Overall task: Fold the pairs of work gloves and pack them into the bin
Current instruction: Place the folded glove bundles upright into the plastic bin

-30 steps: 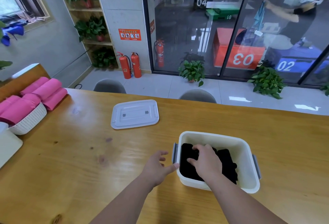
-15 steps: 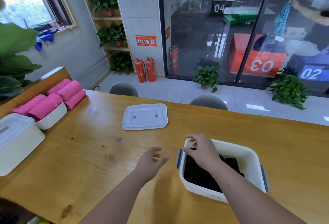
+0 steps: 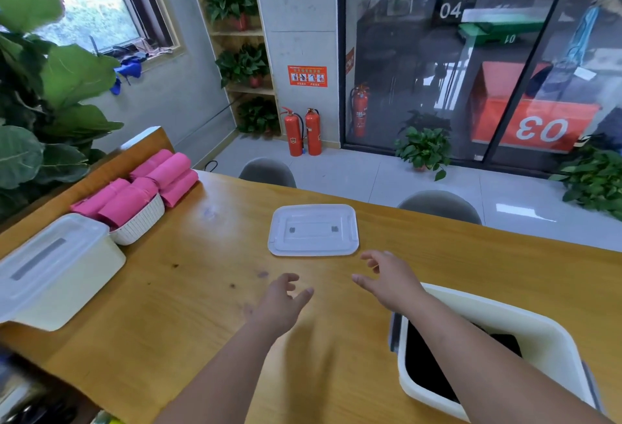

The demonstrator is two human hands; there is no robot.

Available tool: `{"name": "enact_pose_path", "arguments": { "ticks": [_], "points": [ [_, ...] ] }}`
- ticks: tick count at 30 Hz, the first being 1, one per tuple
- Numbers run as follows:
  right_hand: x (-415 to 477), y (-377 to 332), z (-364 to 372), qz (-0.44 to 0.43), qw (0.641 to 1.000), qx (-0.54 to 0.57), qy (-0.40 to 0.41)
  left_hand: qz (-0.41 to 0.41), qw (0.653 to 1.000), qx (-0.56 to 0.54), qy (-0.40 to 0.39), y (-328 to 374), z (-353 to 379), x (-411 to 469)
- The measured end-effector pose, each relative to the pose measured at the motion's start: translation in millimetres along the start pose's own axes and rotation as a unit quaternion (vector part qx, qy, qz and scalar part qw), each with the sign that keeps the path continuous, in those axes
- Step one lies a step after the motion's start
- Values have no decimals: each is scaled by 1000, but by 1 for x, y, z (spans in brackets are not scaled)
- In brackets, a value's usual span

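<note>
Both hands [image 3: 281, 302] [image 3: 392, 284] empty, fingers spread; black gloves [image 3: 427, 366] in rounded plastic bin [image 3: 545, 332].

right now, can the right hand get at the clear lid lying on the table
Probably yes. The right hand is open and empty, stretched toward the lid, which lies flat just beyond it. Only bare table shows between them, and nothing sits on the lid.

One view only: head-worn, wide-angle. It looks forward and down over the worktop [image 3: 188, 292] from the near side, facing the glass wall [image 3: 437, 70]. Left hand [image 3: 281, 302] and right hand [image 3: 392, 284] sit close below the lens.
</note>
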State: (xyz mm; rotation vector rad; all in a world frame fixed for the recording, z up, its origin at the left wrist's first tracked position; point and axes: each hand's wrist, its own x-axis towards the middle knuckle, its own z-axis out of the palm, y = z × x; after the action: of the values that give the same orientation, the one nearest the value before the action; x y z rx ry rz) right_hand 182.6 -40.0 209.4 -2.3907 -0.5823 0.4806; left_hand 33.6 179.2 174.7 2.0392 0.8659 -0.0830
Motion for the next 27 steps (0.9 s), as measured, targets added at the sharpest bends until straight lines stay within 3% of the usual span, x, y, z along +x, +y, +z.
{"name": "enact_pose_path", "arguments": {
  "ticks": [21,27],
  "points": [
    [140,4,57,129,989,-51,-56,-26,1000,10,4,-51,-51,171],
    [161,7,70,153,983,2,-98,-35,999,-6,-37,-58,-49,188]
  ]
}}
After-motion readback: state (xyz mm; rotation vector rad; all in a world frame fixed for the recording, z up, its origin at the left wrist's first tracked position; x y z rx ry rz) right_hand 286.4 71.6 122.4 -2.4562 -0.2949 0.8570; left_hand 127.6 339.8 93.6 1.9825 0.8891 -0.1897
